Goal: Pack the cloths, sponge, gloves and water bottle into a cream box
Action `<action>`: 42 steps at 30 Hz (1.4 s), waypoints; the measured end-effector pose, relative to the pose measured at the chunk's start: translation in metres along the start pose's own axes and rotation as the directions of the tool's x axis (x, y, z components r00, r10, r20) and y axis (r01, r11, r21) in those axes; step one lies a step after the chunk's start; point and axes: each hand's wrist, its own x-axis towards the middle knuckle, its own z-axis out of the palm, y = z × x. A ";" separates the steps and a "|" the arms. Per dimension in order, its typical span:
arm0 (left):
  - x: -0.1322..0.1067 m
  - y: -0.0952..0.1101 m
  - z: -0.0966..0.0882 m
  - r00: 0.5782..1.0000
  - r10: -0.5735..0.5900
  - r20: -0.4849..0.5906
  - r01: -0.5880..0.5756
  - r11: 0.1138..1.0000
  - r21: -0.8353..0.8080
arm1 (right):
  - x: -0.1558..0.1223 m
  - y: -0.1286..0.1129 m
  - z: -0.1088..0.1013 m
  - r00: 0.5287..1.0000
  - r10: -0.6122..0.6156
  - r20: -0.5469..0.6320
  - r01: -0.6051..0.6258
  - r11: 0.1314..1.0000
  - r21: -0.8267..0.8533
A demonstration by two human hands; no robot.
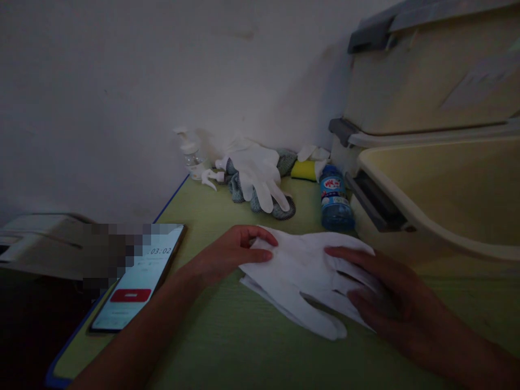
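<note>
Our left hand (pixel 231 252) pinches flat white fabric gloves (pixel 298 260) by the cuff (pixel 255 266) between our separated hands; our right hand (pixel 400 295) touches their other end, gripping or not we cannot tell.

A smartphone (pixel 148 273) lay along a table's (pixel 199 208) left edge, gloves (pixel 294 271) to its right, storage bins (pixel 422 97) farther right; behind, left to right, were a pump bottle (pixel 194 161), glove heap (pixel 258 162), sponge (pixel 303 170) and bottle (pixel 336 203).
</note>
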 end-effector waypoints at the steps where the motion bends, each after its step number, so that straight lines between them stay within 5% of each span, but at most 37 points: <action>1: 0.001 -0.001 0.000 1.000 0.005 0.008 -0.005 0.999 0.034 | 0.000 0.001 0.001 1.000 -0.022 -0.003 0.022 1.000 -0.012; 17: 0.000 -0.003 -0.001 0.991 0.046 0.129 -0.087 0.939 0.333 | 0.006 0.003 0.001 0.989 -0.103 0.104 0.113 0.989 -0.091; 30: 0.002 -0.002 0.001 0.987 0.073 0.140 -0.119 0.927 0.356 | -0.003 0.002 -0.005 0.914 -0.402 0.047 0.383 0.822 -0.422; 33: 0.001 -0.003 0.000 0.988 0.070 0.136 -0.117 0.916 0.384 | -0.007 -0.004 -0.009 0.896 -0.444 0.037 0.427 0.832 -0.354; 37: 0.002 -0.004 0.000 0.988 0.080 0.134 -0.130 0.895 0.426 | -0.014 -0.012 -0.007 0.861 -0.475 0.181 0.501 0.852 -0.150; 42: 0.003 -0.005 -0.001 0.989 0.080 0.127 -0.124 0.909 0.397 | -0.016 -0.012 0.000 0.844 -0.452 0.287 0.500 0.858 -0.118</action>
